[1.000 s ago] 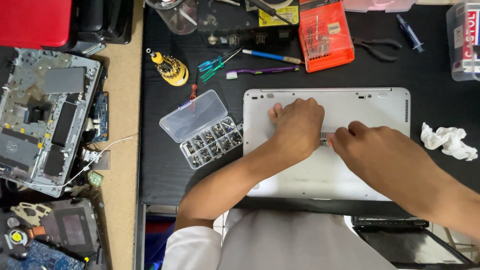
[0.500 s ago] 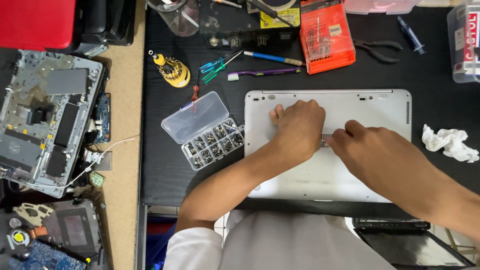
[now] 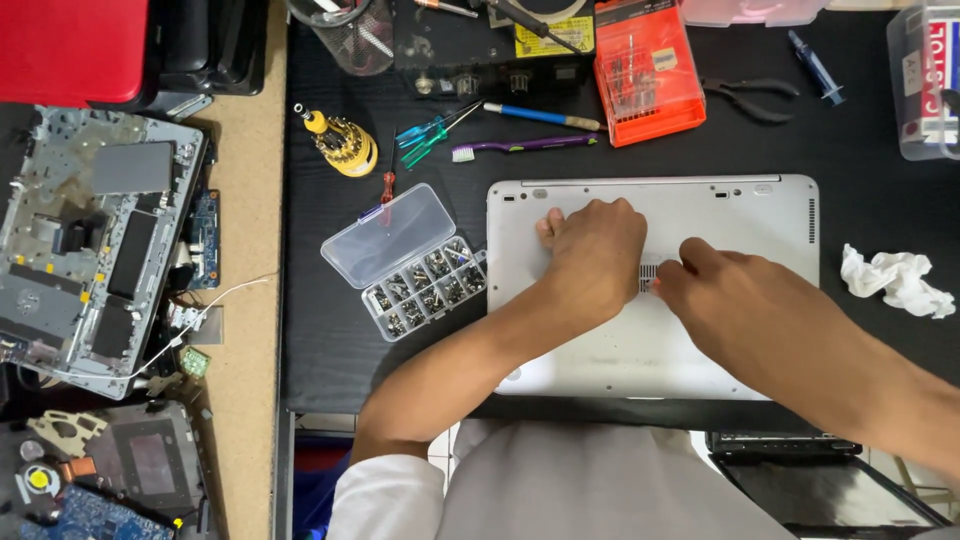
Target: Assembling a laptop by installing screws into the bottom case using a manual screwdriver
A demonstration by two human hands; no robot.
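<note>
Squarely near the front edge of the black mat, a silver laptop lay bottom side up, and both of the person's hands were on it. The left hand rested flat on the left half of the upturned base, fingers spread loosely toward the back edge and grasping nothing. The right hand came in from the front right corner, its fingertips pinched together at a small vent grille near the middle of the base; whether anything sat between those fingertips could not be told.

Just beside the laptop's left edge stood a clear plastic screw box with many small compartments, its lid swung open toward the back left. Behind it, toward the back left corner of the mat, a yellow screwdriver bit holder stood next to a small red screwdriver. Along the back edge lay a green and blue pair of small screwdrivers, a purple toothbrush, a blue-handled tool, an orange bit case and black pliers. A crumpled white tissue lay near the right edge, well apart from the laptop.

Off the mat, on the bare bench to the left, sat a stripped laptop chassis with loose circuit boards in front of it.
</note>
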